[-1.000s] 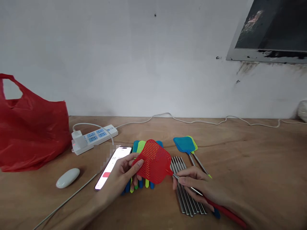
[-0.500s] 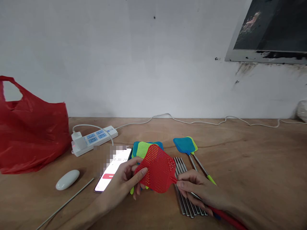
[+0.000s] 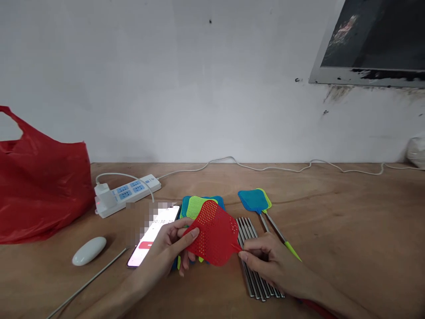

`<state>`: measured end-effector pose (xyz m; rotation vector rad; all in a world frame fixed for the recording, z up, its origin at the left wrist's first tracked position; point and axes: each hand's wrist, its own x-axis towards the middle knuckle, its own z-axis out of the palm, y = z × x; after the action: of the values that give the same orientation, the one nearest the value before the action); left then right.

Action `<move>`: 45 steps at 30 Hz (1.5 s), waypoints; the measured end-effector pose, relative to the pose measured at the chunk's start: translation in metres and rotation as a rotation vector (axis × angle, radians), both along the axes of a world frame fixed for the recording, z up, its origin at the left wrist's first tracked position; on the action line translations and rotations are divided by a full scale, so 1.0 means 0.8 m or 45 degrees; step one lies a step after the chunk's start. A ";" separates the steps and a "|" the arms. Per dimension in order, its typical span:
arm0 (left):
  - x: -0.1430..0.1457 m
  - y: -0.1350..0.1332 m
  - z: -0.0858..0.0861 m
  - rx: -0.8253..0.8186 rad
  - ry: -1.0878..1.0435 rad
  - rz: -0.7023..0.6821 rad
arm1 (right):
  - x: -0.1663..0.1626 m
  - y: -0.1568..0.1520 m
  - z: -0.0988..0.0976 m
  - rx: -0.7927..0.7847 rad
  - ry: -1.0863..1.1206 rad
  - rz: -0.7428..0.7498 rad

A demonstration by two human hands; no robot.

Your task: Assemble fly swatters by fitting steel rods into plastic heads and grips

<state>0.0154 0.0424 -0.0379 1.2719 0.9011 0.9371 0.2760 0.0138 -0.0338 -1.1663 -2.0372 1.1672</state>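
My left hand [image 3: 172,246] pinches the left edge of a red perforated fly swatter head [image 3: 217,237], thumb on top and fingers beneath. At the head's narrow neck, my right hand [image 3: 270,261] is closed with thumb and forefinger on it. Part of a red handle [image 3: 317,308] shows under my right wrist; whether it joins the neck is hidden by the hand. Behind the red head lie a lime-green swatter head [image 3: 199,204] and blue ones, partly covered. Several metal rods [image 3: 254,279] lie side by side beneath my right hand.
Farther back lie a blue swatter [image 3: 254,200] and a lime-green swatter [image 3: 288,248] with metal shafts. To the left are a lit phone [image 3: 159,230], a white power strip [image 3: 133,190], a white oval object [image 3: 89,251], a thin cable [image 3: 89,281] and a red plastic bag [image 3: 43,190].
The view has shifted slightly. My left hand still grips the red head's edge. The fingers of my right hand have curled in at the neck, and the shaft seen under them earlier is now hidden.
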 end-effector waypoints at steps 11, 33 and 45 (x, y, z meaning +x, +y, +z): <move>0.006 -0.006 0.007 -0.022 -0.002 0.152 | 0.003 0.001 -0.004 -0.507 0.298 0.039; -0.005 0.013 0.000 -0.056 0.087 0.114 | 0.013 0.025 -0.007 -0.650 0.962 -0.357; -0.002 0.007 -0.005 -0.029 0.034 0.007 | 0.016 0.013 -0.006 -0.770 0.753 -0.176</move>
<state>0.0135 0.0479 -0.0417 1.2656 0.9340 0.9137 0.2890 0.0239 -0.0389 -1.0179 -1.1763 1.8571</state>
